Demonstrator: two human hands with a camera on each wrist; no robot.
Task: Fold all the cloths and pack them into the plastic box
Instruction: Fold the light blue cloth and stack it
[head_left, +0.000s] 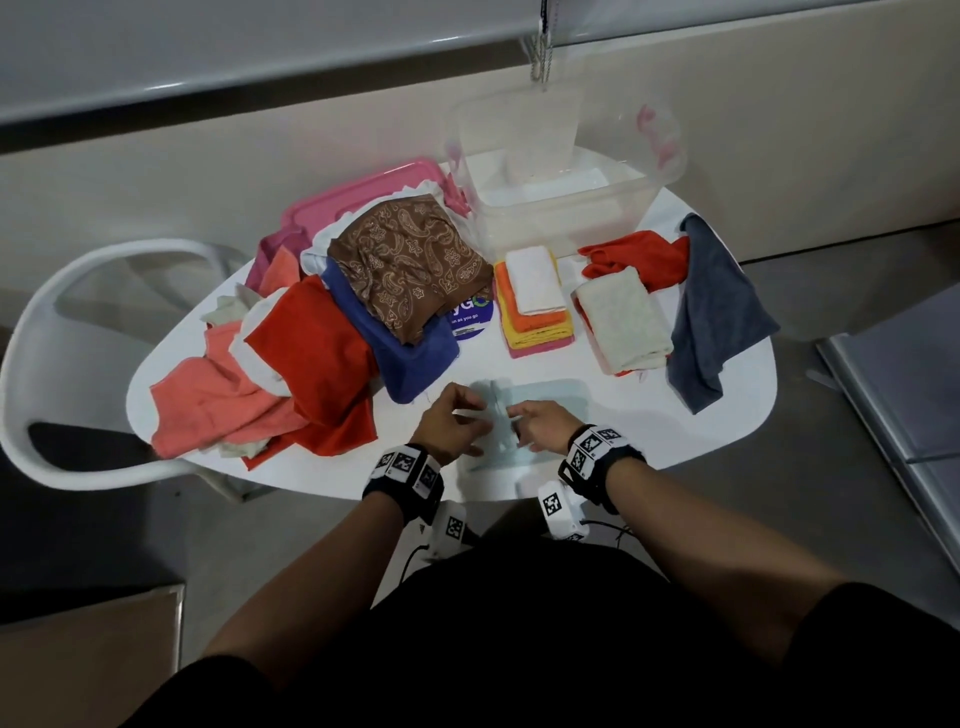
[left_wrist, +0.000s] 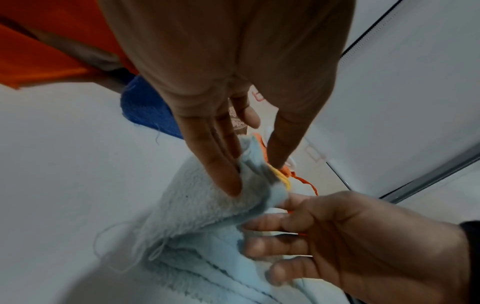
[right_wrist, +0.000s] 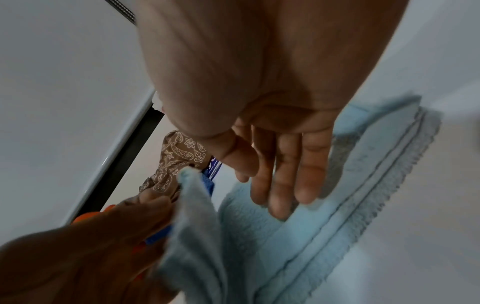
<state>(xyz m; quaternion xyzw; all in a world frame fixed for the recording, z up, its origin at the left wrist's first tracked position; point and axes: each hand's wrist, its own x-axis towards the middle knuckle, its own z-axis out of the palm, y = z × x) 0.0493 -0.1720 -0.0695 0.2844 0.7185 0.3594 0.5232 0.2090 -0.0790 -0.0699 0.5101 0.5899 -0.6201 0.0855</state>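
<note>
Pale blue cloth (head_left: 519, 410) lies mid-fold on the bench (head_left: 675, 410); left hand (head_left: 452, 423) pinches its raised edge, right hand (head_left: 540, 426) presses flat, fingers relaxed. Next, probably lay that edge over.

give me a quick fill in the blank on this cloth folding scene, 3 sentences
The left hand pinches a raised edge of the light ____ cloth.
The clear plastic box stands at the table's ____ edge from the person.
Atop the folded stack lies a ____ cloth.

Missing words: blue; far; white
</note>
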